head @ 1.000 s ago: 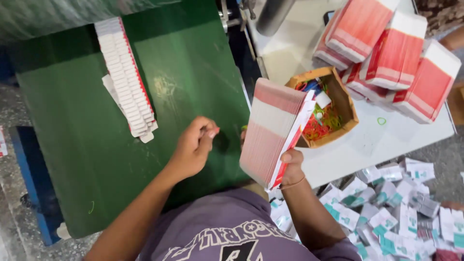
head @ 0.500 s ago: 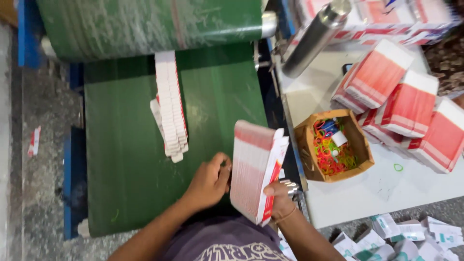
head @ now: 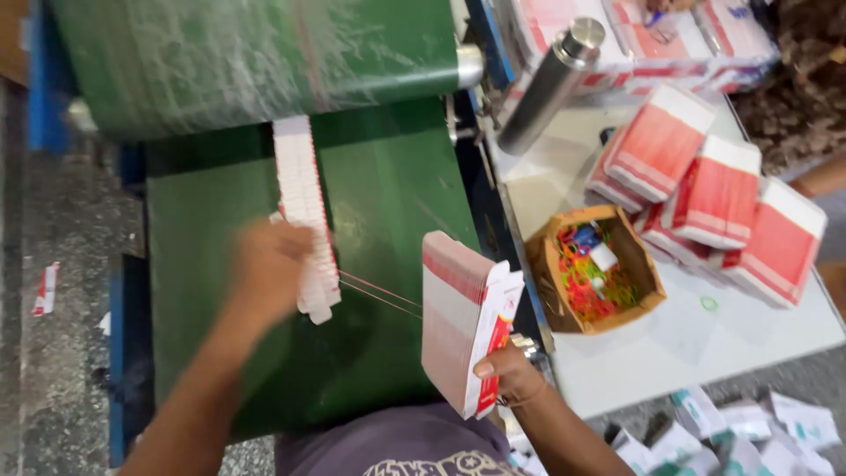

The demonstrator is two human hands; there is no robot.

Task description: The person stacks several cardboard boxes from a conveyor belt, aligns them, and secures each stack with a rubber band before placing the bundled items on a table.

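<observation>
My right hand (head: 509, 373) grips an upright stack of flat red-and-white cartons (head: 458, 317) from below, near my body. My left hand (head: 269, 264), blurred, is stretched out to the left over the green conveyor belt (head: 388, 203). A thin rubber band (head: 379, 293) is stretched taut between my left hand and the stack. Just beside my left hand a long overlapping row of white and red flat cartons (head: 304, 211) lies on the belt, coming out from under a green roller (head: 256, 53).
A white table (head: 687, 344) on the right carries a small cardboard box of coloured rubber bands (head: 592, 269), several bundled red-and-white carton stacks (head: 705, 185) and a steel bottle (head: 551, 84). Loose cartons (head: 740, 432) lie on the floor at lower right.
My left hand has moved away from the stack to the left, pulling a rubber band taut. The view has tilted up, showing more of the roller and belt.
</observation>
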